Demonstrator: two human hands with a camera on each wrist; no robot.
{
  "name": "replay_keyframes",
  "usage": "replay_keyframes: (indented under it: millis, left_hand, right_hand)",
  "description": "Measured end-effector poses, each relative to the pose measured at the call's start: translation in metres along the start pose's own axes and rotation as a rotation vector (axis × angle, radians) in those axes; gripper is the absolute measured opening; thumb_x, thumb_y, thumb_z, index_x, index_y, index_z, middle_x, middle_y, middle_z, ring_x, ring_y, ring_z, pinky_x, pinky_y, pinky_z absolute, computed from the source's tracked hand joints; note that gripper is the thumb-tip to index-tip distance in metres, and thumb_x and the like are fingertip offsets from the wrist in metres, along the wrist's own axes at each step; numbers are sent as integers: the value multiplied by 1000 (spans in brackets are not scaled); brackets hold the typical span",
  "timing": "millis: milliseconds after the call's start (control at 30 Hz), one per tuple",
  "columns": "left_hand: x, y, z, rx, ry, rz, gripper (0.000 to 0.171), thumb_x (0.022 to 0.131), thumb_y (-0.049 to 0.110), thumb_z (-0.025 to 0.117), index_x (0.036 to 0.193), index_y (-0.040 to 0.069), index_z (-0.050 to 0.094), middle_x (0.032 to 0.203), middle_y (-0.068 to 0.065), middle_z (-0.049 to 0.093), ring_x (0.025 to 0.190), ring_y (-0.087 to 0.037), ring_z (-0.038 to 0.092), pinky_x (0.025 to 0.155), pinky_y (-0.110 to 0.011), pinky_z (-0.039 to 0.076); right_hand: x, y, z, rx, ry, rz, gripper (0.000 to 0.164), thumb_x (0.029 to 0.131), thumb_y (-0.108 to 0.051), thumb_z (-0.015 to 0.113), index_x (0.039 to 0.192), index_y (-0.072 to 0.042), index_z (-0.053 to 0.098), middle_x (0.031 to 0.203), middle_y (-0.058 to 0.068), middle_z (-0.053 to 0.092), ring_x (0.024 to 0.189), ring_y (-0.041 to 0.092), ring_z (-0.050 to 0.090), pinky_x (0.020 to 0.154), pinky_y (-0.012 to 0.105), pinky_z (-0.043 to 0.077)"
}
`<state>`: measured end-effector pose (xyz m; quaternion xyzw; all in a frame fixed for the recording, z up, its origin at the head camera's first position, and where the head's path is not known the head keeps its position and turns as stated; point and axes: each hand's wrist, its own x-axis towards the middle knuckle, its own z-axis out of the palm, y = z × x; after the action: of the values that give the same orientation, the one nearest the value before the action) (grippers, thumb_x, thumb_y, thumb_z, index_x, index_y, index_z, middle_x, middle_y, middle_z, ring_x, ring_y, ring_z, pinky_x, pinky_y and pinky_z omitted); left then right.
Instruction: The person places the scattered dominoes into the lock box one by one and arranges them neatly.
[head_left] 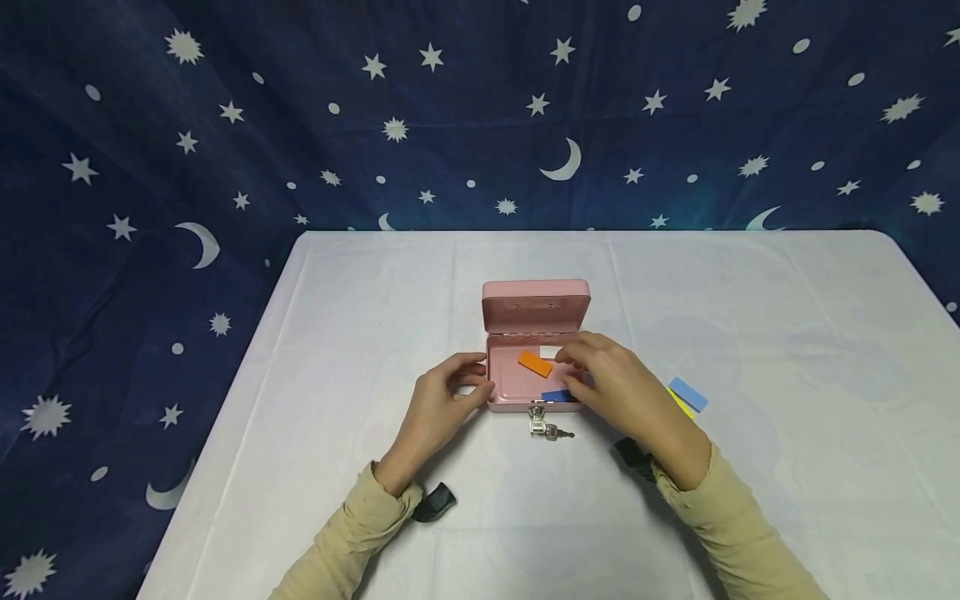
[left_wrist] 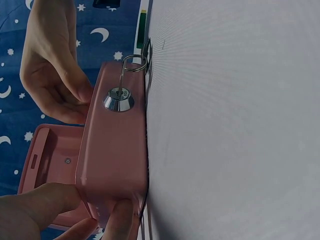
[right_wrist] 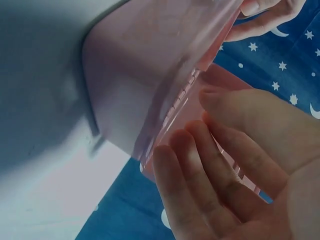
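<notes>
- At the white table's [head_left: 390,292] center, the left hand [head_left: 442,404], fingers bent, grips the glossy pink box [head_left: 512,407].
- Inside lies a flat, oblong orange block [head_left: 535,363].
- Over the right side, the right hand [head_left: 615,379] arches, unclenched.

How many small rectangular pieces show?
5: orange piece, white piece and dark blue piece in the pink box; yellow piece and light blue piece on the table, right of the box. The right hand may hide more.

white table [head_left: 810,467]: faint creases, rounded far corners | dark-blue cloth [head_left: 480,92]: white stars, moons, dots; behind far edge, beyond left edge and far right corner
</notes>
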<state>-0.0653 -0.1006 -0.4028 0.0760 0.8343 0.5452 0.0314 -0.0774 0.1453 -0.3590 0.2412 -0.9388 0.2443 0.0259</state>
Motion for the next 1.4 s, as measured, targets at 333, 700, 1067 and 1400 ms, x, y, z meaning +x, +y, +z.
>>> replay_keyframes:
  millis: [333,700,1067,1400]
  left_hand:
    - [0,0,-1,-1,1,-1,38,87,6,74,124,3,65,106,-8,73,92,-17,71,71,-19,57]
    - [0,-1,0,10,8,1,37,87,6,74,123,3,66,104,-8,73,91,-17,71,70,-19,56]
    - [1,0,1,1,-1,-4,37,87,5,74,123,3,66,105,-8,72,92,-18,71,72,-20,57]
    - [0,-1,0,-1,0,-1,37,87,5,74,123,4,66,105,-9,72,92,-18,71,72,-20,56]
  right_hand:
    - [-6,8,-10,-21,13,-11,22,80,-1,78,102,-1,72,95,8,66,87,23,61,77,41,55]
    - [-19,20,-24,-43,8,57,22,83,-1,75,104,-2,71,97,9,67,88,25,63,77,44,55]
    - [-33,33,-29,-39,32,62,23,82,0,75,104,0,70,97,10,66,86,26,64,75,44,54]
    - [-41,42,-25,-33,34,66,23,80,-1,77,102,0,70,91,8,65,82,24,62,72,43,53]
